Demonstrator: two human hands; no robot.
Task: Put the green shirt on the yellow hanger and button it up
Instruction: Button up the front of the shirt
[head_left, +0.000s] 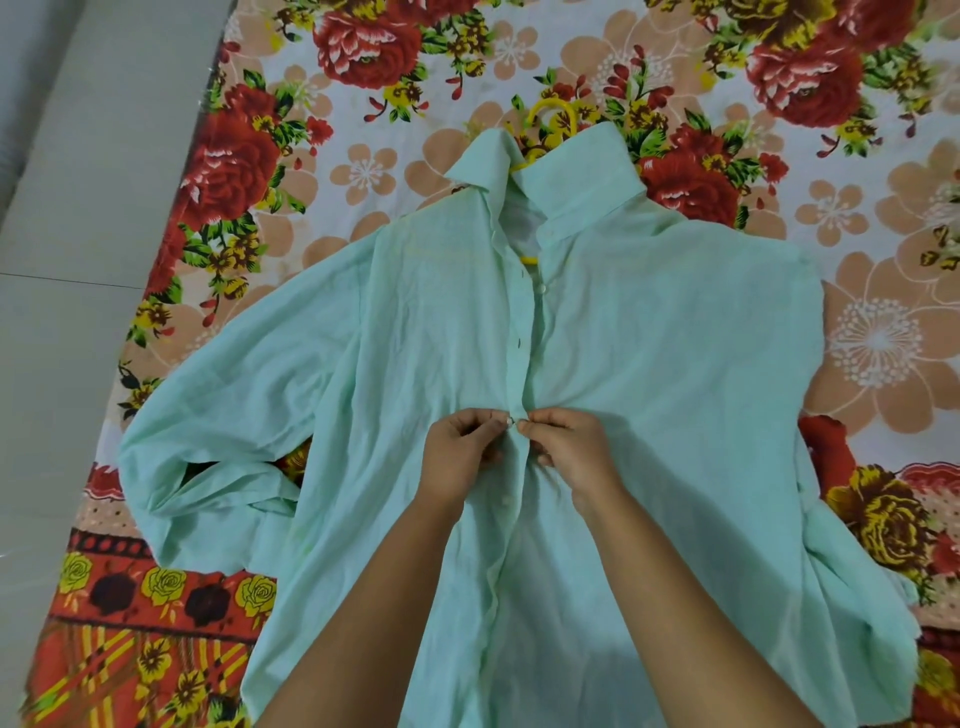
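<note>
One sleeve (234, 389): sprawled out to the left on the sheet (363, 171), cuff end folded back under. A hard tug at the front could drag it and skew the whole shirt (675, 338).
Left hand (460, 449): fingers curled tight, pinching the shirt's left front edge. If the thin cloth slips from that pinch, the opening shuts and the button misses.
Button (510, 422): caught between the two sets of fingertips, mid-front. I can't tell if it's through. It looks small and slick, so I'd guess it could pop back out.
Upper front (527, 322): lying open above the hands, with a bare hole (518, 341) and the top button (542, 287) apart. If the edges are matched one off, the front ends up crooked.
Hanger (550, 111): inside the shirt, hook poking out past the collar (576, 171), a bit showing at the neck. Pulling downward could slide a shoulder off it.
Right hand (566, 441): likewise curled, pinching the right front edge at the button. Pulling too hard against the left would pucker the cloth bunched there.
</note>
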